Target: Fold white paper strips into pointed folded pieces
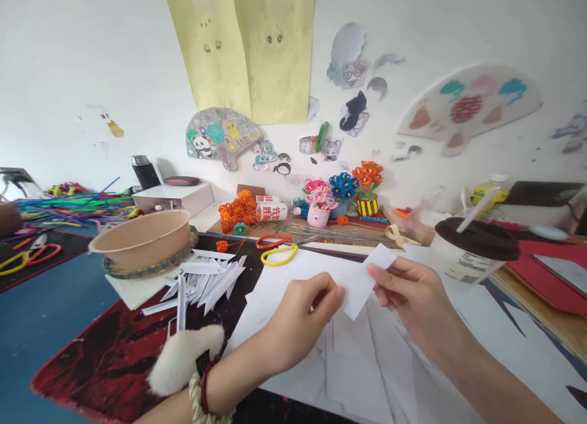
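A small white slip of paper [362, 292] is held up between my two hands. My right hand [408, 289] pinches its right side between thumb and fingers. At its left edge, my left hand [305, 314] has its fingers closed in a pinch on the paper. Beneath both hands lie several overlapping white paper sheets [293, 375]. To the left, a pile of folded white paper strips [206, 283] rests on the dark red and black mat [92, 363]. Yellow-handled scissors [279, 256] lie just beyond the sheets.
A beige bowl [142, 240] stands left of the strips, with a fluffy white object [183, 357] nearer me. On the right stands a lidded drink cup [472, 252] with a straw. Pipe-cleaner flowers [321, 197] line the back by the wall. Colourful pipe cleaners [77, 210] are heaped at far left.
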Action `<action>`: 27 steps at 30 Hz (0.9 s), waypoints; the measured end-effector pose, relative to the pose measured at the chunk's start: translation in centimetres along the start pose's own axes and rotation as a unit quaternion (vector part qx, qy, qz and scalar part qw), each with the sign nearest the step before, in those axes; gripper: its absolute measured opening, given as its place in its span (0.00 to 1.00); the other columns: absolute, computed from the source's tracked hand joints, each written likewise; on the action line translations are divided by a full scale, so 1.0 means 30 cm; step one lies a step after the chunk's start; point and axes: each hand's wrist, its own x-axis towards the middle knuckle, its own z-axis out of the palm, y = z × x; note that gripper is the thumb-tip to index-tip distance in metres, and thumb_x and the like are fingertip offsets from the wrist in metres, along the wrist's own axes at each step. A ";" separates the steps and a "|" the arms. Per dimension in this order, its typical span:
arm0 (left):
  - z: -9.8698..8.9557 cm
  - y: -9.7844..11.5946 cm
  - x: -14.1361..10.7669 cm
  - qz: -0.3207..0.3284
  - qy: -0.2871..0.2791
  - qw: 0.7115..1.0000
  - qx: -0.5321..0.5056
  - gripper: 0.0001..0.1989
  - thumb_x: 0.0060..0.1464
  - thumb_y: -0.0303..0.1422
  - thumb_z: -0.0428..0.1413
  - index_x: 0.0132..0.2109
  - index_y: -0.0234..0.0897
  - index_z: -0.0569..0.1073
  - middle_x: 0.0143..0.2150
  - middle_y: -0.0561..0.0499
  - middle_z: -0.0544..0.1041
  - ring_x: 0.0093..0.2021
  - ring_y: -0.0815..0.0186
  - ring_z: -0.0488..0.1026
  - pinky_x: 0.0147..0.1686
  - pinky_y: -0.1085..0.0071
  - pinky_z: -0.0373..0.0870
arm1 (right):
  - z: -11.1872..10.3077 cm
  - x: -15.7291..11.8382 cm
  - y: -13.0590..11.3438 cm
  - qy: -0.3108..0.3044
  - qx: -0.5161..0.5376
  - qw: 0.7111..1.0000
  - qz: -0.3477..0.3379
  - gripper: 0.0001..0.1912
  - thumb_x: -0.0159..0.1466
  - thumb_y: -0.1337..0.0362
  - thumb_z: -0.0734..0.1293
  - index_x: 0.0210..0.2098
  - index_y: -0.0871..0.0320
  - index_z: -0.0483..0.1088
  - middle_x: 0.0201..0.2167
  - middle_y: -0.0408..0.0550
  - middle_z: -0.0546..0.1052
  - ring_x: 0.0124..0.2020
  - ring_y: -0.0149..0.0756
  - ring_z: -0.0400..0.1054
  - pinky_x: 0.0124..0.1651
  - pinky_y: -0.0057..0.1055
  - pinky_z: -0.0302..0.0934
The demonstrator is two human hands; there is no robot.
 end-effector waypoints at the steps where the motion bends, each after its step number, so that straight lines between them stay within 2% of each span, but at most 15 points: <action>1: -0.001 -0.001 0.000 -0.001 0.003 1.000 -0.008 0.17 0.63 0.38 0.46 0.27 0.37 0.61 0.24 0.57 0.63 0.26 0.70 0.58 0.27 0.73 0.55 | -0.002 0.003 0.000 0.009 0.001 1.000 -0.003 0.15 0.49 0.55 0.77 0.20 0.58 0.72 0.16 0.43 0.67 0.18 0.30 0.58 0.20 0.29 0.51; 4: 0.000 -0.012 0.005 -0.012 0.019 0.999 -0.031 0.16 0.63 0.39 0.46 0.30 0.36 0.67 0.25 0.54 0.67 0.27 0.69 0.62 0.29 0.73 0.58 | -0.002 0.008 0.006 0.029 0.010 1.000 0.000 0.18 0.50 0.54 0.76 0.18 0.59 0.69 0.16 0.45 0.68 0.21 0.32 0.60 0.23 0.30 0.55; 7: 0.002 -0.023 0.018 -0.039 0.038 0.994 -0.098 0.13 0.60 0.38 0.50 0.30 0.35 0.68 0.27 0.52 0.70 0.26 0.69 0.63 0.28 0.73 0.60 | 0.005 0.009 0.016 0.007 0.006 1.000 0.006 0.17 0.53 0.54 0.75 0.20 0.59 0.71 0.18 0.45 0.70 0.23 0.32 0.63 0.25 0.29 0.57; 9: -0.002 -0.026 0.027 -0.050 0.077 0.984 -0.152 0.12 0.57 0.37 0.51 0.29 0.35 0.66 0.26 0.52 0.70 0.25 0.70 0.63 0.27 0.74 0.60 | 0.008 0.009 0.018 -0.029 -0.004 1.000 0.004 0.15 0.54 0.54 0.74 0.23 0.59 0.72 0.19 0.44 0.70 0.23 0.31 0.63 0.25 0.28 0.57; 12: -0.017 -0.029 0.037 -0.039 0.153 0.971 -0.178 0.13 0.55 0.38 0.53 0.27 0.35 0.65 0.23 0.55 0.66 0.24 0.71 0.62 0.27 0.74 0.59 | 0.010 0.011 0.014 -0.124 -0.044 0.991 0.022 0.15 0.55 0.55 0.72 0.23 0.60 0.72 0.20 0.43 0.70 0.22 0.31 0.63 0.25 0.29 0.57; 14: -0.028 -0.032 0.039 -0.032 0.170 0.970 -0.174 0.14 0.55 0.39 0.54 0.26 0.35 0.65 0.22 0.56 0.64 0.24 0.71 0.62 0.27 0.74 0.59 | 0.009 0.013 0.012 -0.183 -0.090 0.978 0.034 0.15 0.57 0.54 0.71 0.24 0.60 0.72 0.20 0.44 0.71 0.22 0.31 0.64 0.26 0.29 0.58; 17: -0.034 -0.036 0.040 -0.032 0.149 0.976 -0.154 0.13 0.55 0.38 0.54 0.27 0.35 0.66 0.23 0.56 0.64 0.23 0.71 0.62 0.26 0.75 0.59 | 0.008 0.018 0.012 -0.199 -0.162 0.966 0.022 0.15 0.58 0.52 0.70 0.28 0.59 0.75 0.26 0.46 0.75 0.25 0.33 0.66 0.30 0.30 0.61; 21: -0.021 -0.029 0.035 -0.029 0.087 0.991 -0.098 0.12 0.55 0.37 0.54 0.28 0.34 0.68 0.22 0.55 0.66 0.23 0.71 0.64 0.25 0.74 0.59 | 0.004 0.026 0.014 -0.202 -0.212 0.956 -0.012 0.14 0.60 0.53 0.69 0.35 0.57 0.77 0.36 0.48 0.79 0.38 0.39 0.71 0.41 0.32 0.63; 23: -0.012 -0.025 0.031 -0.023 0.067 0.995 -0.074 0.12 0.56 0.37 0.54 0.28 0.34 0.69 0.22 0.55 0.67 0.23 0.70 0.64 0.26 0.74 0.59 | 0.001 0.029 0.014 -0.226 -0.220 0.949 -0.031 0.13 0.62 0.53 0.67 0.34 0.57 0.76 0.35 0.48 0.78 0.39 0.40 0.70 0.41 0.33 0.62; 27: 0.004 -0.028 0.023 -0.015 0.042 0.996 -0.075 0.11 0.57 0.37 0.54 0.29 0.35 0.70 0.22 0.55 0.66 0.24 0.70 0.64 0.26 0.74 0.60 | -0.007 0.029 0.019 -0.267 -0.251 0.929 -0.043 0.14 0.63 0.58 0.64 0.25 0.58 0.71 0.23 0.42 0.70 0.27 0.32 0.61 0.30 0.29 0.54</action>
